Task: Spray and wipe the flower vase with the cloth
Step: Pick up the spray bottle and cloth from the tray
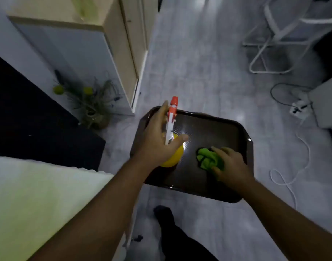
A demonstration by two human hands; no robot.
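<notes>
While both arms reach down from the bottom of the view, a dark brown tray [227, 129] lies on the grey floor [199, 63] and carries the cleaning things.

Left hand: the left hand [157, 140] is wrapped around the neck of a spray bottle [173, 155], above the tray's left edge.
Spray bottle: yellow body, white neck, orange nozzle pointing away from the person; whether it rests on the tray cannot be told.
Right hand: the right hand [231, 164] has fingers curled over a bunched green cloth [208, 159], which lies on the tray near its right edge.
Flower vase: the flower vase [96, 117] stands on the floor well left of the tray, at the foot of a pale cabinet [116, 53], holding thin green stems and round yellow heads.
Tray edges: raised rim all round; the far half of its surface is bare.
Open room: bare floor lies beyond the tray; to the right run a white cable [300, 159] and a power strip [298, 108], and a white chair frame [270, 44] stands farther off.
Near side: a pale bed or cushion edge [39, 194] fills the lower left; a dark mat [39, 129] lies beside the vase.
Writing: no labels are readable; the view is dim and blurred.
</notes>
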